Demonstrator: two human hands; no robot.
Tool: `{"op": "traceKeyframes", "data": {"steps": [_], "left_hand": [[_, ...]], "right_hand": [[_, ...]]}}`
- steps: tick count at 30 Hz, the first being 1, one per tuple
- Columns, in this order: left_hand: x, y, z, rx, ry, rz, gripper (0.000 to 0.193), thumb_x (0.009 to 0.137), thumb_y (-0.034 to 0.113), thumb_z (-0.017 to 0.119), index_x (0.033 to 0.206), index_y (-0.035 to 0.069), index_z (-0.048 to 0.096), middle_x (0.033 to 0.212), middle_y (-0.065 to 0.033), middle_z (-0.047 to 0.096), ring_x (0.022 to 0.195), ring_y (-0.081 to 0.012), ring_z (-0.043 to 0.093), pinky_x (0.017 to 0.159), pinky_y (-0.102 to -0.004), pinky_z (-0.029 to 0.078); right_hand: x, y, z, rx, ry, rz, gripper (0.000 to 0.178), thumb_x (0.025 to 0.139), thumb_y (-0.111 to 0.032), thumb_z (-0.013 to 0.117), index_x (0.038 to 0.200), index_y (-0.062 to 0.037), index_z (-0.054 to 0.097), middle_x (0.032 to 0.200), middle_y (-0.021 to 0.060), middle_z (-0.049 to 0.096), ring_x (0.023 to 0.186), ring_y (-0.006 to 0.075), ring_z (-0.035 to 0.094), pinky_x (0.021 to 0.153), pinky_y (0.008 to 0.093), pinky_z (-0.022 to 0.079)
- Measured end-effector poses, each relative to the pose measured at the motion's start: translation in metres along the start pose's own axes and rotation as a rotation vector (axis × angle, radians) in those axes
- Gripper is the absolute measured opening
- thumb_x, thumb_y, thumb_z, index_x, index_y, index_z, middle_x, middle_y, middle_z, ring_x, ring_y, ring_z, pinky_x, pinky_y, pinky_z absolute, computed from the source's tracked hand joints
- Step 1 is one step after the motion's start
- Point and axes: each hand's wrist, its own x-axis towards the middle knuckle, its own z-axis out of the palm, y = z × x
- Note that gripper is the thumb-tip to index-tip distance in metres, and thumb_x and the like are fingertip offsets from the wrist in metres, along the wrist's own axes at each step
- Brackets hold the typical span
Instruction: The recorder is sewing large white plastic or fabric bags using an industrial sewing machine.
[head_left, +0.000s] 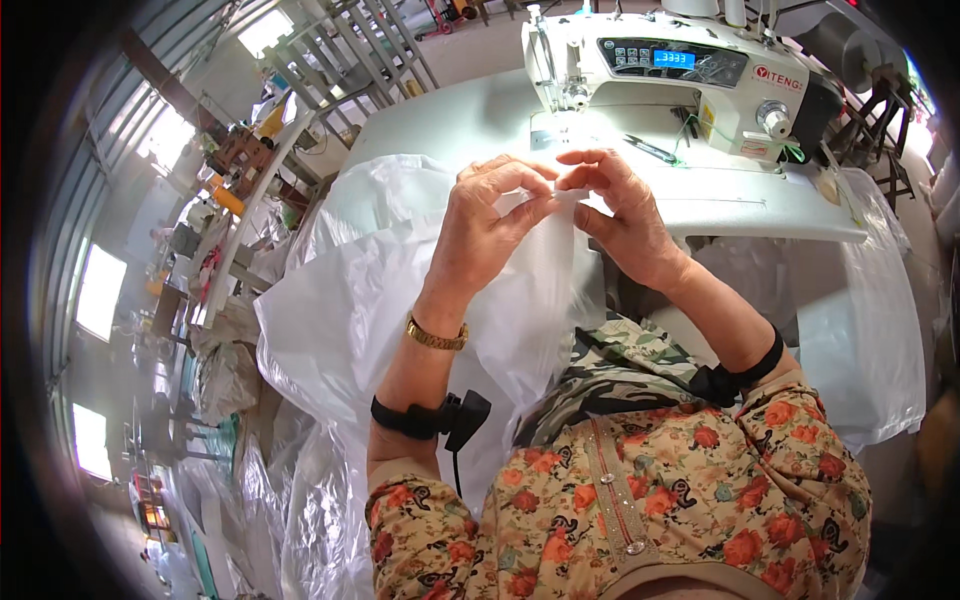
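Note:
Both my hands meet in front of a white sewing machine [640,60], pinching the upper edge of a sheer white plastic sheet [400,290]. The thumb and fingertips of my left hand [495,215] are closed on that edge. Close beside it, my right hand [620,210] also pinches the edge, its fingers curled over. From there the sheet hangs down across my lap and spreads over the table's left side. The machine's needle area [572,95] is lit, just beyond my fingertips.
Dark thread snips [650,149] lie on the white machine table [720,205], right of the needle area. More clear plastic [870,330] hangs off the table's right end. A cluttered bench [240,220] stands at the left, and a metal rack [350,60] behind it.

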Motion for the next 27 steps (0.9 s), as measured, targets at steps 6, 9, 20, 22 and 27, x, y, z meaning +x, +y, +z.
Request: {"op": "traceKeyframes", "data": {"steps": [6,9,20,22,27], "left_hand": [[-0.004,-0.003,0.000,0.046,0.019,-0.122,0.017,0.075,0.007,0.077,0.078,0.003,0.061,0.078,-0.0052,0.062,0.076,-0.0232,0.057,0.079,-0.0335,0.044],[-0.005,-0.009,0.003,0.050,0.029,-0.115,0.019,0.076,0.008,0.077,0.076,0.003,0.059,0.078,-0.0056,0.061,0.076,-0.0238,0.058,0.080,-0.0342,0.044],[0.008,-0.022,-0.027,0.040,-0.114,-0.280,0.020,0.086,0.022,0.072,0.089,0.004,0.064,0.080,-0.0076,0.066,0.081,-0.0222,0.058,0.078,-0.0342,0.046],[0.011,-0.023,-0.034,0.132,-0.131,-0.127,0.033,0.088,0.034,0.070,0.088,0.001,0.067,0.078,-0.0060,0.065,0.081,-0.0225,0.057,0.076,-0.0346,0.045],[0.022,-0.005,-0.044,0.094,-0.264,-0.129,0.029,0.090,0.027,0.070,0.083,0.000,0.065,0.064,-0.0018,0.050,0.066,-0.0120,0.046,0.060,-0.0279,0.040]], "right_hand": [[-0.004,-0.001,0.000,-0.014,0.032,0.006,0.037,0.087,0.003,0.064,0.121,-0.0034,0.054,0.099,0.0073,0.064,0.097,0.0155,0.062,0.087,0.0320,0.049],[-0.006,-0.011,-0.002,-0.058,0.029,-0.015,0.034,0.087,0.002,0.064,0.120,-0.0041,0.056,0.101,0.0086,0.066,0.097,0.0163,0.064,0.085,0.0321,0.050],[0.005,-0.014,0.001,-0.312,0.107,-0.079,0.029,0.087,-0.004,0.068,0.115,-0.0049,0.060,0.088,0.0107,0.072,0.085,0.0199,0.071,0.075,0.0304,0.053],[0.010,-0.017,0.001,-0.284,0.122,-0.092,0.029,0.087,-0.004,0.067,0.115,-0.0046,0.060,0.089,0.0111,0.072,0.086,0.0201,0.071,0.076,0.0301,0.053],[0.017,-0.019,-0.001,-0.119,0.144,-0.034,0.027,0.090,-0.006,0.066,0.115,-0.0023,0.059,0.087,0.0090,0.072,0.084,0.0145,0.070,0.077,0.0281,0.052]]}}
